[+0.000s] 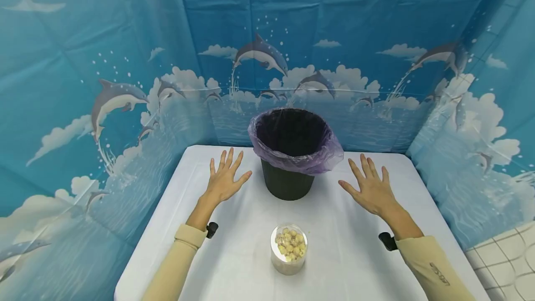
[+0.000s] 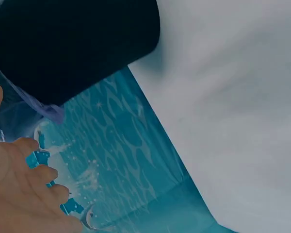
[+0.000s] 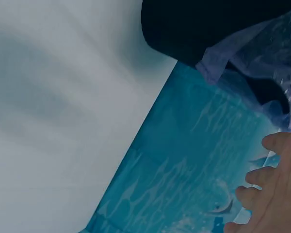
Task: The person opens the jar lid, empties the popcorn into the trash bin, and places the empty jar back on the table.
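A black trash bin (image 1: 288,182) stands upright near the far edge of the table, lined with a purple plastic bag (image 1: 311,161) folded over its rim. To the left of the bin my left hand (image 1: 223,181) is held with fingers straight and spread, holding nothing. My right hand (image 1: 372,189) mirrors it on the bin's other side, fingers also extended. Closer to me, between the forearms, sits a clear round container (image 1: 288,264) with pale yellow popcorn-like pieces (image 1: 290,244) inside. Both wrist views show the bin's dark side and part of the bag beside the fingers.
The table (image 1: 234,254) has a white cover. A blue curtain (image 1: 217,13) printed with dolphins and clouds hangs behind it and along both sides. Pale floor tiles (image 1: 501,257) show at the lower right. Each wrist wears a small black camera (image 1: 212,230).
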Demonstrator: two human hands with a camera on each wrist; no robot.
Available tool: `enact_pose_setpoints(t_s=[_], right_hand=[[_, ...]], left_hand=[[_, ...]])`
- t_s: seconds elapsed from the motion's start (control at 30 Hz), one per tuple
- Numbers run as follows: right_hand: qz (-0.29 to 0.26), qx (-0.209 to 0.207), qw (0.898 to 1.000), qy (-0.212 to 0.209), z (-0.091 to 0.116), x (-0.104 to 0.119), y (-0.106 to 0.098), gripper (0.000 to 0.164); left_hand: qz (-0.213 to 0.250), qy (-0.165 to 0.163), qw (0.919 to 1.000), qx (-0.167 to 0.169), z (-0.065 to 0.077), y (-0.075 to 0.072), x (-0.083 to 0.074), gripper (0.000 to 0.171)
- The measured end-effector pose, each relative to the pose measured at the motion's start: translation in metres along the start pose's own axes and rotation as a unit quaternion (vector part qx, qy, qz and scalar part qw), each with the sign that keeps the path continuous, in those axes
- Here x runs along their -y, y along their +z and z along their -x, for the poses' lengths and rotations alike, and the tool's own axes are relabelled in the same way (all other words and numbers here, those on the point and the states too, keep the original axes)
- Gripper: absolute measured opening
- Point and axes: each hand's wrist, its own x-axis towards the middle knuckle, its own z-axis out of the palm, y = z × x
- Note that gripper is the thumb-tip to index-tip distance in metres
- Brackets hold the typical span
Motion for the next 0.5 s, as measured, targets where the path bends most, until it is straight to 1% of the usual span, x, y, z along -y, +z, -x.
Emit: enact_pose_setpoints(t_s=[0.13,0.2,0.3,0.4,0.5], right_hand=[[0.010,-0.015,1.000,-0.024,0.016,0.018,0.010,0.087],[0.021,-0.020,0.999,-0.035,0.024,0.028,0.017,0.086],[0.033,-0.033,0.997,-0.057,0.036,0.046,0.029,0.085],[0.039,-0.056,0.993,-0.092,0.047,0.064,0.041,0.084],[0.036,-0.079,0.987,-0.134,0.055,0.083,0.052,0.083]], left_hand=[[0.018,0.016,0.9997,-0.002,0.014,0.008,-0.008,0.081],[0.031,0.025,0.9992,-0.004,0.023,0.015,-0.012,0.080],[0.054,0.031,0.9980,0.004,0.038,0.029,-0.017,0.080],[0.080,0.030,0.9961,0.024,0.056,0.045,-0.018,0.081],[0.118,0.039,0.9907,0.056,0.076,0.060,-0.017,0.084]])
